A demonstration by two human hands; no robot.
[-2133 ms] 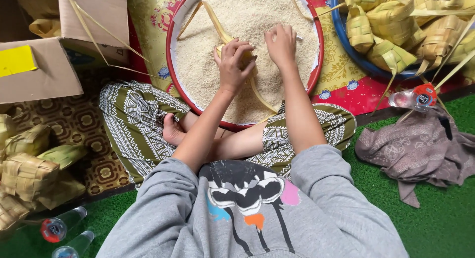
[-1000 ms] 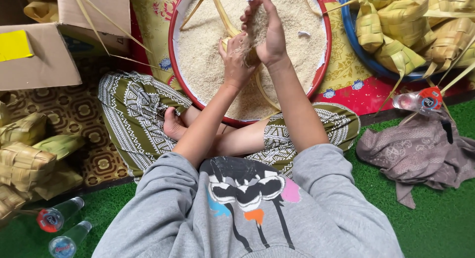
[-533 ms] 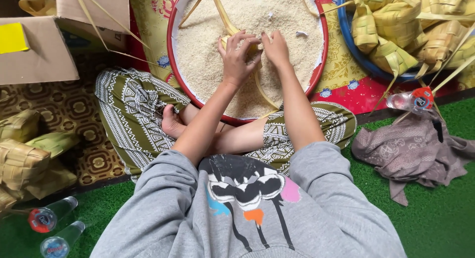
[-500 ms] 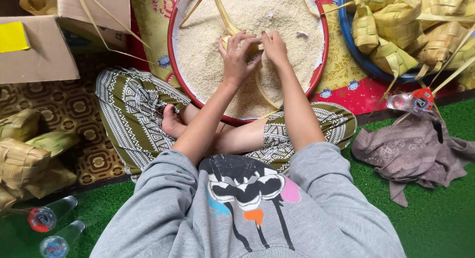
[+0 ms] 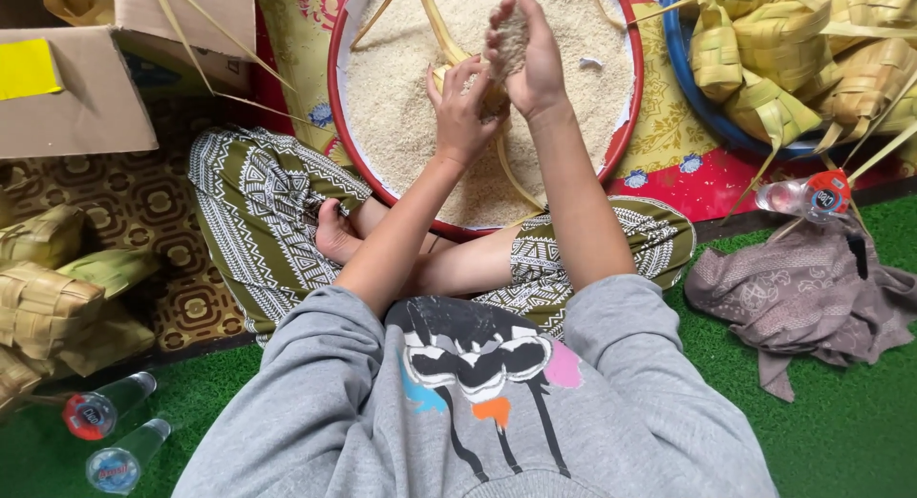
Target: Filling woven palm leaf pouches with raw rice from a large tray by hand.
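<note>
Green turf (image 5: 841,431), patterned floor mat (image 5: 181,211)

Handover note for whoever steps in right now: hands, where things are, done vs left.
Right hand: raised over the red-rimmed basin, cupped and shut on a scoop of rice.
Left hand: just below it, gripping a small woven palm-leaf pouch with loose strips trailing.
Finished-looking pouches fill the blue basin at upper right; more woven pouches lie at left.
Done: pouch woven, rice scooped.
Left: the rice is not visibly inside the pouch, and its strips hang untied. Fill level cannot be seen.
</note>
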